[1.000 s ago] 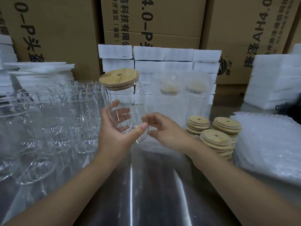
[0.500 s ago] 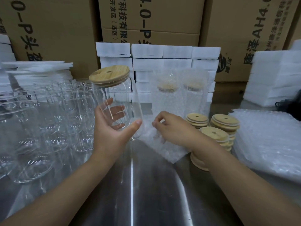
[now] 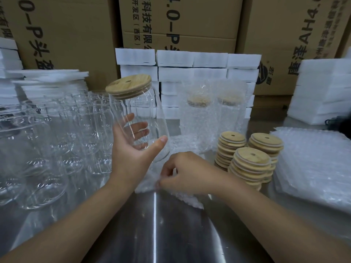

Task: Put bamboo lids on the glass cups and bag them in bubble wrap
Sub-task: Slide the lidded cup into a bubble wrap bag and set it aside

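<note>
My left hand grips a clear glass cup near its base and holds it tilted above the steel table. A bamboo lid with a small hole sits on the cup's mouth. Just below and to the right, my right hand pinches the edge of a bubble wrap bag that lies on the table. Three stacks of bamboo lids stand right of my right hand. Two lidded cups in bubble wrap stand behind.
Several bare glass cups crowd the left of the steel table. A pile of bubble wrap bags lies at the right. White foam blocks and cardboard boxes wall the back; foam sheets stack far right.
My left hand has kept the lidded cup raised and tilted it a little. My right hand has moved down and toward me, drawing the bubble wrap bag across the table.
</note>
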Tool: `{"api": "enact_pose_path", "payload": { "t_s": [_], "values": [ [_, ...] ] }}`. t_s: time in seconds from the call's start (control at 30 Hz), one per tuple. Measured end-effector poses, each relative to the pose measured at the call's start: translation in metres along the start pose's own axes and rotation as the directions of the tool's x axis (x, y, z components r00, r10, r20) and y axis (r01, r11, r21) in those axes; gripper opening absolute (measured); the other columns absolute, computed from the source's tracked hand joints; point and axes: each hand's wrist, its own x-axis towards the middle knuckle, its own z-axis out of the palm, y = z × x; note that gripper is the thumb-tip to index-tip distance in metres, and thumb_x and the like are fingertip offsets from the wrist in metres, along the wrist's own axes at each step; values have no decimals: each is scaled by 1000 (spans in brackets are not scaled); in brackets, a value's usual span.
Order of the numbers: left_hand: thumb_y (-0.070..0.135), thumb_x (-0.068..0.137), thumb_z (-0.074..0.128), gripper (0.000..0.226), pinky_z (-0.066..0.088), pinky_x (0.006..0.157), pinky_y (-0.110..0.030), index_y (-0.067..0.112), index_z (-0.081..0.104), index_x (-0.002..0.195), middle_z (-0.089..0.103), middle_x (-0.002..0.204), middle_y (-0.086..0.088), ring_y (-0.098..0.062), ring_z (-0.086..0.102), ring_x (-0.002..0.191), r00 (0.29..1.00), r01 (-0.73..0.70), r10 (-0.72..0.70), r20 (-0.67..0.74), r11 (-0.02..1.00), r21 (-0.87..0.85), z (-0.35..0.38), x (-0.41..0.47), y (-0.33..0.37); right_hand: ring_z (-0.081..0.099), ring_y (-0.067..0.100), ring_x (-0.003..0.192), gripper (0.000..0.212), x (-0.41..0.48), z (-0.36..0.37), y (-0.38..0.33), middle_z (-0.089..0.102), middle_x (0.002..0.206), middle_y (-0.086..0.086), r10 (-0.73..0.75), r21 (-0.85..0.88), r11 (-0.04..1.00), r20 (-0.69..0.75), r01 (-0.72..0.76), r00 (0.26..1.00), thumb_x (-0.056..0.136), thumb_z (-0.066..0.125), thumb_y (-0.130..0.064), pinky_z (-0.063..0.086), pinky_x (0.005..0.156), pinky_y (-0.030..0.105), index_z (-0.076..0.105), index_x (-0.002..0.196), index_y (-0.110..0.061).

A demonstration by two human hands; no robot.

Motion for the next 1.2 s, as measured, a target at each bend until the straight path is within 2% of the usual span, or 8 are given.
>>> {"api": "enact_pose_path", "payload": {
  "t_s": [0.17,0.3,0.5,0.7,0.83,0.93,1.0,1.2],
  "values": [
    [53,53,79,73,54,76,-22,48,40,115,62,111,8,-4,64,104,1000,-4,3,-8,1000,-22,0,1,0,47,-1,41,35,4,-5,3,53,45,-11,180,241,948,131,-208,975,90,58,-30,38,49,18,59,57,-18],
    [52,54,79,73,54,74,-20,48,40,115,62,112,6,-4,64,103,1000,-10,10,-17,999,-42,1,1,-1,60,22,67,24,8,-7,7,67,74,12,353,455,811,122,-368,928,88,57,-24,43,63,30,70,82,-5],
    [52,55,78,72,53,77,-16,48,40,115,62,115,5,-5,63,107,999,-22,20,-36,998,-52,0,1,2,58,22,63,9,9,-34,22,61,73,12,435,904,180,280,-388,855,88,54,-7,52,59,30,60,82,-3],
    [55,53,76,74,54,77,-18,48,38,115,61,115,7,0,63,105,1000,9,-9,10,999,-33,1,-1,4,61,24,69,19,7,-39,23,62,79,14,336,953,-92,302,-288,892,73,49,3,56,65,34,58,89,-3],
    [55,52,76,75,53,74,-14,47,38,116,62,113,7,1,63,103,1000,19,-19,24,999,-30,1,-2,5,69,26,75,28,6,-40,17,69,89,19,279,965,-73,264,-253,923,78,48,9,59,72,34,71,92,3],
    [55,51,77,74,53,72,-14,47,39,114,62,113,7,1,64,101,999,28,-27,17,999,-45,1,-1,4,59,31,118,33,8,-44,18,60,128,23,355,985,-28,166,-168,920,92,49,5,44,106,38,61,122,8],
    [56,51,77,72,53,72,-13,48,40,113,62,114,7,1,64,101,999,31,-31,14,998,-48,1,0,3,52,32,124,36,10,-44,20,54,135,23,387,992,-15,121,-125,914,95,48,4,37,112,40,54,130,8],
    [57,53,77,71,53,74,-14,51,40,112,62,113,9,0,64,102,999,37,-36,20,999,-36,1,-1,0,65,19,70,12,5,-39,11,68,79,10,390,993,118,-38,-9,920,89,58,5,56,71,28,66,88,-4]
  ]
}}
